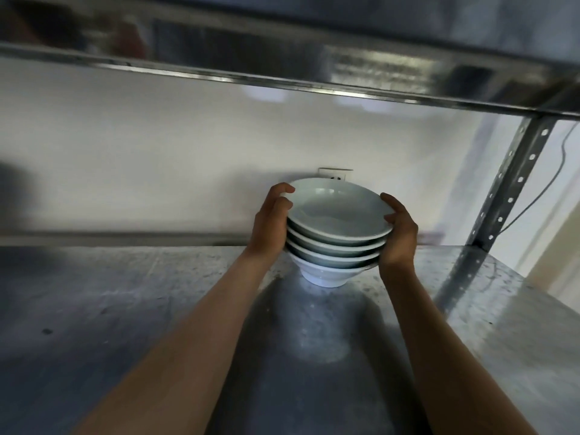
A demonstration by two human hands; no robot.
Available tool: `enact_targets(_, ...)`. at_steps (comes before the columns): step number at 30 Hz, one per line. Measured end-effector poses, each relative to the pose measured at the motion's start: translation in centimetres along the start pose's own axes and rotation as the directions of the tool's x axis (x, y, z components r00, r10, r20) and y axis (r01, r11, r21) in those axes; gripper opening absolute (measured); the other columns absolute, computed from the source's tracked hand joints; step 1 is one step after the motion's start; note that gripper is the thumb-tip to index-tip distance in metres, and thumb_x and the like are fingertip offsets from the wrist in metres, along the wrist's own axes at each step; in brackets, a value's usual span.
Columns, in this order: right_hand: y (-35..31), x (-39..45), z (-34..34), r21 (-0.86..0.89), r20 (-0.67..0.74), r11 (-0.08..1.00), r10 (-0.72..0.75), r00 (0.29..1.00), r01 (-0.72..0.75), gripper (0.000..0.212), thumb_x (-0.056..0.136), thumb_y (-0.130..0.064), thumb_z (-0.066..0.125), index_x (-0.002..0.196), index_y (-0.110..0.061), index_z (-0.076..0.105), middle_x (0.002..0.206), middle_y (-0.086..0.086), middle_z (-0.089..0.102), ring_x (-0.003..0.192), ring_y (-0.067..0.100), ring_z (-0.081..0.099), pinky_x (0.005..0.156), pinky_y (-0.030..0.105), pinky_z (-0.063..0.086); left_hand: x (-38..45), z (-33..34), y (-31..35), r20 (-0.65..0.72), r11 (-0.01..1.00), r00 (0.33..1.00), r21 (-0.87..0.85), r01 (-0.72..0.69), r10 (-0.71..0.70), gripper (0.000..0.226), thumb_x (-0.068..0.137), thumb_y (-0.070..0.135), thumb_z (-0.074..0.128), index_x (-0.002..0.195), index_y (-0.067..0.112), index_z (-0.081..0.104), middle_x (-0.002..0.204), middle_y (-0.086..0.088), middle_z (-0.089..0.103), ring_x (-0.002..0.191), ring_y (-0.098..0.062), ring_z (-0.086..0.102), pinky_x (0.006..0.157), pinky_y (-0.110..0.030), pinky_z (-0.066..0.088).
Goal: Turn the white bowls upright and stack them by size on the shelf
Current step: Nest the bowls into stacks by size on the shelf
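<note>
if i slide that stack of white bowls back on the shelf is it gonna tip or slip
The stack of white bowls rests on one narrow foot under wide rims, so it probably tips more easily than it slides. The glazed bowls look hard and breakable, likely heavy together. Both hands, left hand and right hand, grip the rims, which should steady it on the metal shelf.

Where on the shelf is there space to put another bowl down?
The shelf is bare left of the left hand, and right of the right hand up to the metal post. Only the middle is taken, by the bowl stack.
</note>
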State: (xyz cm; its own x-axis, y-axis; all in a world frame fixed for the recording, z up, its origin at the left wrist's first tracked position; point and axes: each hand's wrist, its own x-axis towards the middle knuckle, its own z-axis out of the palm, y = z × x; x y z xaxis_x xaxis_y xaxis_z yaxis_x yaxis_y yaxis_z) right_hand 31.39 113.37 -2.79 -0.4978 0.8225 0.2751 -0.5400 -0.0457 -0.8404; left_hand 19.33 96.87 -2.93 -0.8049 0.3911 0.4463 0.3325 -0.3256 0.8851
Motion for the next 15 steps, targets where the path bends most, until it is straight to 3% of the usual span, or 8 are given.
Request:
enact_targets(7, 0.8, -0.7, 2.0, -0.037, 0.036, 0.999, 0.003, 0.999, -0.002, 0.041, 0.066, -0.017, 0.046, 0.093, -0.024, 0.075, 0.106, 0.005, 0.068, 0.102, 0.026, 0.059, 0.092, 0.036, 0.045, -0.4, -2.3, 0.6, -0.023, 1.0, 1.0, 0.01, 0.0, 0.0, 0.026, 0.074, 0.029, 0.045, 0.096, 0.027, 0.059, 0.089, 0.013, 0.06, 0.085, -0.01, 0.053, 0.076, -0.026, 0.042)
enact_targets(13, 1.8, -1.5, 3.6, -0.075, 0.066, 0.995, -0.053, 0.996, 0.058, 0.041, 0.066, -0.019, 0.046, 0.093, -0.026, 0.076, 0.111, 0.008, 0.068, 0.116, 0.039, 0.057, 0.106, 0.049, 0.042, -1.1, -4.4, 1.4, -0.057, 1.0, 0.998, 0.006, -0.029, 0.029, 0.024, 0.075, 0.025, 0.046, 0.095, 0.027, 0.058, 0.085, 0.017, 0.062, 0.074, 0.008, 0.055, 0.068, -0.009, 0.042)
enact_targets(15, 2.0, -1.9, 4.4, -0.069, 0.08, 0.996, -0.045, 0.996, 0.051, 0.04, 0.066, -0.019, 0.046, 0.091, -0.026, 0.076, 0.105, 0.005, 0.069, 0.111, 0.035, 0.058, 0.106, 0.049, 0.041, -1.4, -5.2, 1.6, -0.058, 1.0, 0.998, 0.007, -0.017, 0.017, 0.024, 0.075, 0.026, 0.045, 0.095, 0.027, 0.059, 0.085, 0.016, 0.062, 0.072, 0.009, 0.055, 0.065, -0.008, 0.042)
